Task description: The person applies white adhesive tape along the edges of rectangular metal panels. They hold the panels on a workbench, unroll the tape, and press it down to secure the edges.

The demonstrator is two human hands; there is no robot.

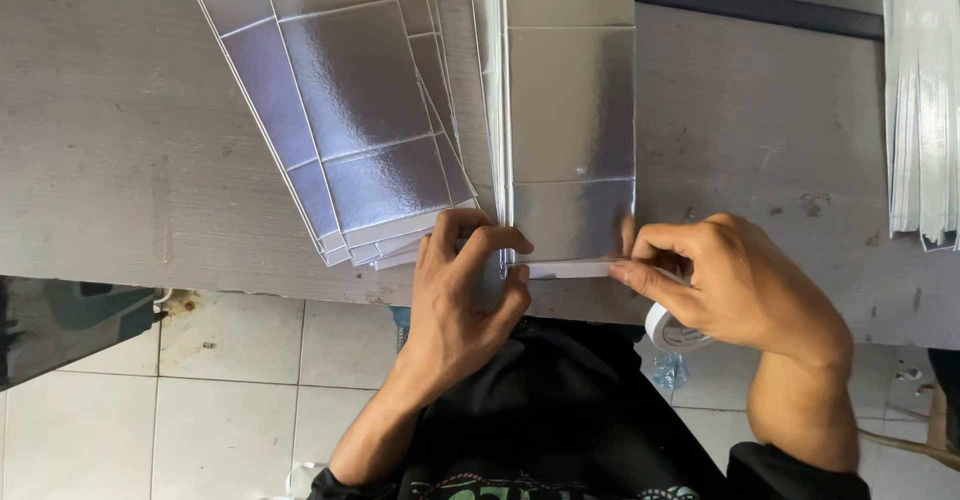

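The white tape strip (565, 270) runs sideways along the near edge of the silver sheet (570, 140), with the left hand (465, 295) pinching its left end and the right hand (725, 280) pinching its right end while holding the tape roll (672, 332).

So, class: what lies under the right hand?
Under the right hand a white tape roll peeks out, its strip running along the silver sheet edge. The palm covers most of the roll.
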